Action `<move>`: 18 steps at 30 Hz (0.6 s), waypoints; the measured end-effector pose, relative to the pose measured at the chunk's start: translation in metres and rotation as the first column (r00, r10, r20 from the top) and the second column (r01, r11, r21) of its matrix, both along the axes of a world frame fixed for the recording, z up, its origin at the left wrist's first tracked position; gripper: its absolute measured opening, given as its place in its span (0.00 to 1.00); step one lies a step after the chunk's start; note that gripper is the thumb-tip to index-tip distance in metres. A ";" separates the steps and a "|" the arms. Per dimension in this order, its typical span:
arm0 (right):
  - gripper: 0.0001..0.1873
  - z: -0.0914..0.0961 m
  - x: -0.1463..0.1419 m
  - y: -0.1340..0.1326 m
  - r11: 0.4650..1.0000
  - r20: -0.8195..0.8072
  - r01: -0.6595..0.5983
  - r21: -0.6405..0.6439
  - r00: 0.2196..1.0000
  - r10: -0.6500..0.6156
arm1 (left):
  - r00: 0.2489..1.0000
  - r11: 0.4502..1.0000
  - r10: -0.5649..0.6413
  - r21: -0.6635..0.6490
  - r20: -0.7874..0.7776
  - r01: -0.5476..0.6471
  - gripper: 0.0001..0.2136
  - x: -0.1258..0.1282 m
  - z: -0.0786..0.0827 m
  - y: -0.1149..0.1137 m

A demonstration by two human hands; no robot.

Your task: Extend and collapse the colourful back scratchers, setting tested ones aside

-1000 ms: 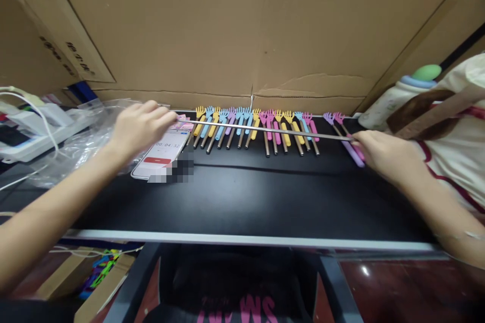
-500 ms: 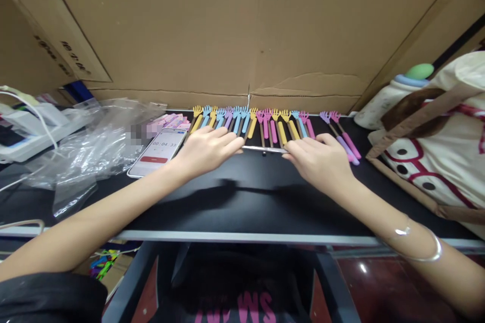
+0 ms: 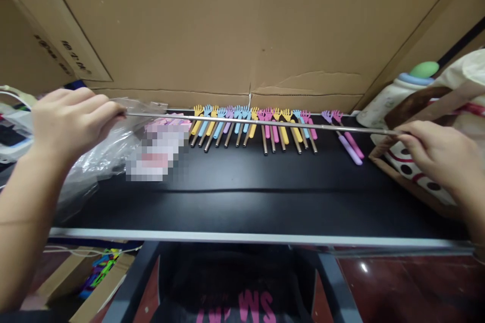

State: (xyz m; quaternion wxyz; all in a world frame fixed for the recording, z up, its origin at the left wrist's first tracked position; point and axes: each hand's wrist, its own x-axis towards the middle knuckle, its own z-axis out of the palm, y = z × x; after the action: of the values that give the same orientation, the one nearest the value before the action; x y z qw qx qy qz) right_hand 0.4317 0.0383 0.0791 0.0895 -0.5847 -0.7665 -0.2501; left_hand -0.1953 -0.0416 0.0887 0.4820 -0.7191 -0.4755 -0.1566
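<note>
A thin silver telescopic rod (image 3: 235,121) stretches level above the table between my two hands. My left hand (image 3: 71,121) is wrapped round its left end, and my right hand (image 3: 435,156) grips its right end. Both end parts of the rod are hidden in my fingers. Behind and below it, a row of telescopic back scratchers (image 3: 265,131) lies along the cardboard, with hand-shaped heads in yellow, blue, purple and pink. Two more back scratchers, one with a purple handle (image 3: 350,149) and one pink (image 3: 353,144), lie apart on the right.
Clear plastic bags (image 3: 109,146) lie on the left beside a partly blurred phone (image 3: 155,156). A white bag with straps (image 3: 409,171) and a bottle (image 3: 394,101) stand right. Cardboard (image 3: 227,25) walls the back; the table's pale edge (image 3: 242,236) runs in front.
My hands have moved far apart, left and right, and the rod between them has drawn out from a short piece to a long one. It is now raised above the table.
</note>
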 end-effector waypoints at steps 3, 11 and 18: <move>0.16 -0.002 -0.006 0.000 1.000 0.027 0.023 -0.005 0.999 -0.023 | 0.999 0.999 0.040 -0.029 -0.001 -0.040 0.12 -0.006 -0.003 0.003; 0.15 -0.010 -0.014 0.009 0.996 -0.021 0.011 -0.085 1.000 -0.013 | 0.994 0.994 0.056 -0.091 -0.096 -0.064 0.12 -0.013 -0.021 0.022; 0.14 -0.013 -0.020 0.007 0.996 0.090 -0.004 -0.084 0.996 0.011 | 0.989 0.983 0.063 -0.160 -0.136 -0.084 0.10 -0.013 -0.032 0.020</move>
State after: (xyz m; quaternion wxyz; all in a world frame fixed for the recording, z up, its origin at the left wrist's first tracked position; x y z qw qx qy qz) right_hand 0.4121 0.0449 0.0657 0.0311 -0.5731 -0.7818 -0.2436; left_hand -0.2087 -0.0212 0.0569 0.4560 -0.7472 -0.4808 -0.0514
